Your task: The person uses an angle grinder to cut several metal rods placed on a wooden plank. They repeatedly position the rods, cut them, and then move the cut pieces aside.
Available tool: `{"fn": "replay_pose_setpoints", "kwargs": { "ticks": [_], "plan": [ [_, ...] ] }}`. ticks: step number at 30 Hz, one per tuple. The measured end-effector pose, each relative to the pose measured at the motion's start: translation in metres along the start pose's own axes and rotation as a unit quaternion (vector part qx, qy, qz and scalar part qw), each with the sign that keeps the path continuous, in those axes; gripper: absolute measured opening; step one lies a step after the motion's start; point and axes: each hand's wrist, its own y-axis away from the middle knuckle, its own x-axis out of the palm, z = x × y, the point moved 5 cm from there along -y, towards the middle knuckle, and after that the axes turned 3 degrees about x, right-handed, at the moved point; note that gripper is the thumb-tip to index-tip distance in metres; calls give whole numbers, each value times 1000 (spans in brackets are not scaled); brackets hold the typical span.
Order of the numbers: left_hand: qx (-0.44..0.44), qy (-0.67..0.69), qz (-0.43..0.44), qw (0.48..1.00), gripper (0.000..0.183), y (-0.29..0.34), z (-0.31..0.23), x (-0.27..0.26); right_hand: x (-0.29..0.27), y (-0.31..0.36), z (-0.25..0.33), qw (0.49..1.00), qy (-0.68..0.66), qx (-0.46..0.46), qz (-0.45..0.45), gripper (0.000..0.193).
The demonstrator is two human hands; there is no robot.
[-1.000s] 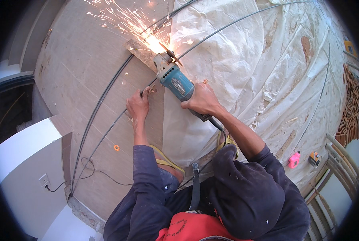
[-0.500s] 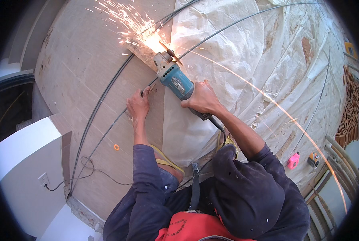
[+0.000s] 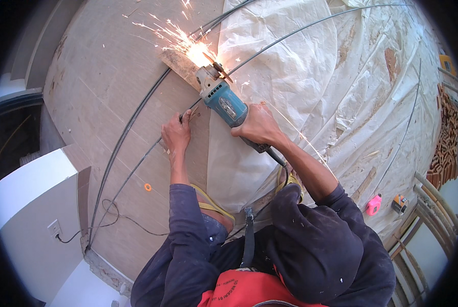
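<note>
My right hand (image 3: 259, 125) is wrapped round the rear body of a teal angle grinder (image 3: 226, 104). Its cutting disc (image 3: 219, 70) meets a thin dark metal rod (image 3: 142, 160), and bright sparks (image 3: 193, 47) fly from the contact, mostly toward the far left. Fingers closed, my left hand (image 3: 177, 134) grips that same rod to the left of the grinder. Under the cut lies a wooden board (image 3: 182, 67). Glare hides the exact spot where disc and rod touch.
More long rods (image 3: 120, 138) run along the tiled floor at left. White plastic sheeting (image 3: 295, 66) covers the right side. The grinder's cord (image 3: 276, 156) trails by my sandalled feet. A pink tape measure (image 3: 374, 204), a small box (image 3: 400, 203) and an orange ring (image 3: 147, 187) lie around.
The spark spray has become smaller, and the long glowing streak to the right is now a short one near my right forearm. Both hands and the grinder look nearly unmoved.
</note>
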Motion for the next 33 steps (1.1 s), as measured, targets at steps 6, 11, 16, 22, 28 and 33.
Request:
{"fn": "replay_pose_setpoints", "kwargs": {
  "ticks": [6, 11, 16, 22, 28, 33],
  "plan": [
    [-1, 3, -2, 1000, 64, 0, -2, -1, 0, -1, -3, 1000, -15, 5, 14, 52],
    [6, 8, -11, 1000, 65, 0, -2, -2, -1, 5, -1, 1000, -4, -4, -11, 56],
    [16, 6, -27, 999, 65, 1, 0, -2, -4, 9, 3, 1000, -7, 6, 1, 59],
    [12, 5, -20, 1000, 64, 0, 0, 1, 2, 2, -7, 1000, -21, 18, 15, 52],
    [9, 1, -18, 1000, 62, 0, -1, 1, 5, -1, -9, 1000, 3, -5, -1, 51],
    [10, -1, -21, 1000, 62, 0, 0, 0, 1, 3, -3, 1000, -10, -18, -23, 49]
  ]
}}
